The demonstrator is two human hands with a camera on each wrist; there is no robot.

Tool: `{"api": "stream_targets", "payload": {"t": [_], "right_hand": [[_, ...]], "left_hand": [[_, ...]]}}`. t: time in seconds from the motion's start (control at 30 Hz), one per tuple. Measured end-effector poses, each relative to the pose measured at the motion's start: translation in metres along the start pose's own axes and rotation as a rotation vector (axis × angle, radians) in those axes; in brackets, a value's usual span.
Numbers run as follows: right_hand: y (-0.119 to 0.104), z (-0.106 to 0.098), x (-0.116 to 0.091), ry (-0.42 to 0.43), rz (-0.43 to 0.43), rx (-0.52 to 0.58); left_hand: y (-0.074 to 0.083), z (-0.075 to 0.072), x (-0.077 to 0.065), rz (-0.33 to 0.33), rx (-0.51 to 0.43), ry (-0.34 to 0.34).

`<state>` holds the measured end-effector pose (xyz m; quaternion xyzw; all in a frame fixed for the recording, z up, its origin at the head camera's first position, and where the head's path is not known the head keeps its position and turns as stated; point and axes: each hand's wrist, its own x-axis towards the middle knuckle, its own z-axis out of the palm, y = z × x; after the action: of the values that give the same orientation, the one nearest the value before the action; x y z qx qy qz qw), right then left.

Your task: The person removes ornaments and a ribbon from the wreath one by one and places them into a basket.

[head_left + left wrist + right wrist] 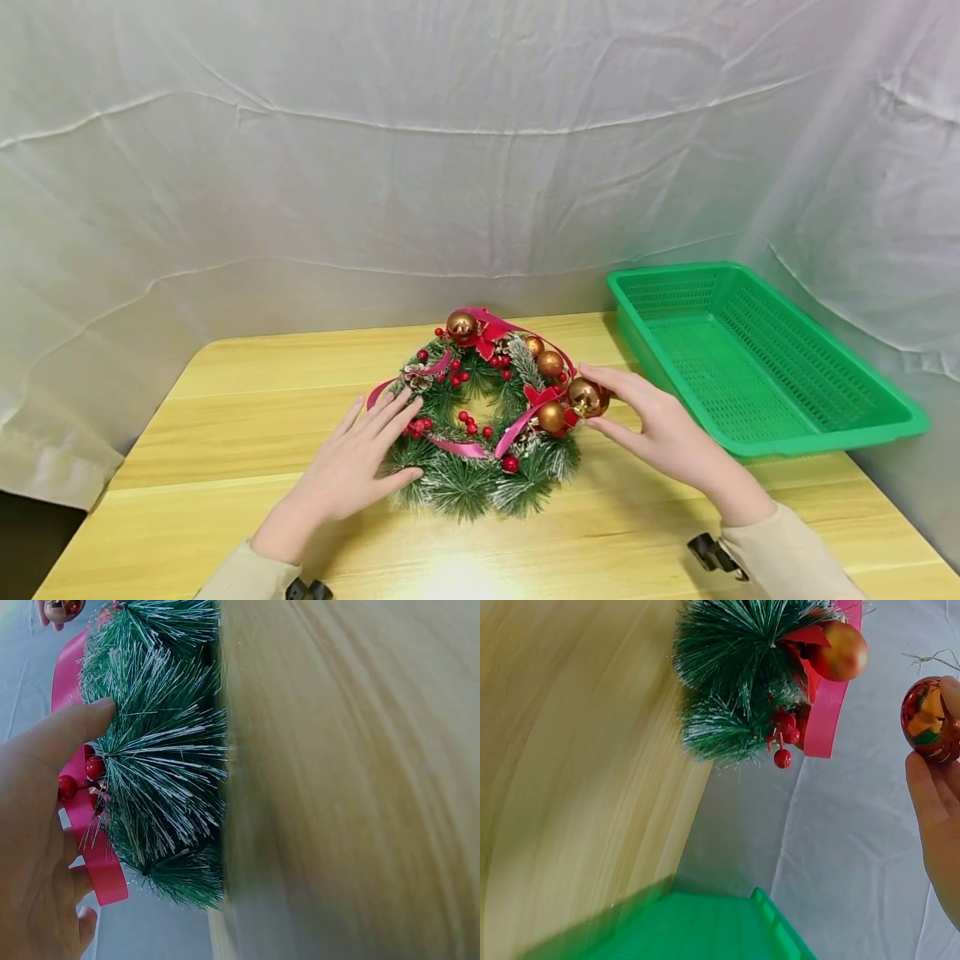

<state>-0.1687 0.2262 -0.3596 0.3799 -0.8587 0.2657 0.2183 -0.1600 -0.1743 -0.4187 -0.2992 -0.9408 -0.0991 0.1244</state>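
Note:
A green Christmas wreath (459,483) with snowy tips, red berries and pine cones lies on the table. Pink ribbon (457,448) winds over it. My left hand (341,467) rests on its left side, fingers spread and fairly straight, thumb at the front needles. On the right, my right hand (667,429) pinches a shiny copper bauble (589,395) between thumb and fingers. In the right wrist view this bauble (922,712) hangs clear of the needles, with thin wire at its top. Another shiny bauble (462,325) sits at the wreath's back.
To the right stands a green plastic basket (731,379) with slotted walls. Behind the wooden table (262,408) hangs a pale cloth (420,183), which also runs down both sides. Smaller gold balls (551,363) are set along the wreath's right side.

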Motion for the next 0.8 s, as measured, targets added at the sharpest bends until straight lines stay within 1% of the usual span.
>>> {"api": "stream_targets", "payload": {"t": [0.2, 0.37, 0.43, 0.6, 0.8], "right_hand": [[0.004, -0.004, -0.005, 0.013, 0.013, -0.019], [0.006, -0.008, -0.008, 0.018, 0.026, -0.018], [0.005, -0.01, -0.009, 0.019, 0.047, -0.02], [0.003, -0.017, -0.012, 0.025, 0.105, -0.018], [0.008, -0.022, -0.019, 0.029, 0.108, -0.006]], "left_hand": [[-0.001, 0.001, 0.0, -0.005, 0.003, -0.019], [0.0, 0.001, 0.0, 0.008, 0.0, 0.01], [0.0, 0.001, 0.0, 0.009, 0.004, 0.013], [-0.001, 0.001, 0.0, -0.002, 0.013, -0.016], [-0.001, 0.001, 0.0, 0.006, 0.01, -0.021]]}}
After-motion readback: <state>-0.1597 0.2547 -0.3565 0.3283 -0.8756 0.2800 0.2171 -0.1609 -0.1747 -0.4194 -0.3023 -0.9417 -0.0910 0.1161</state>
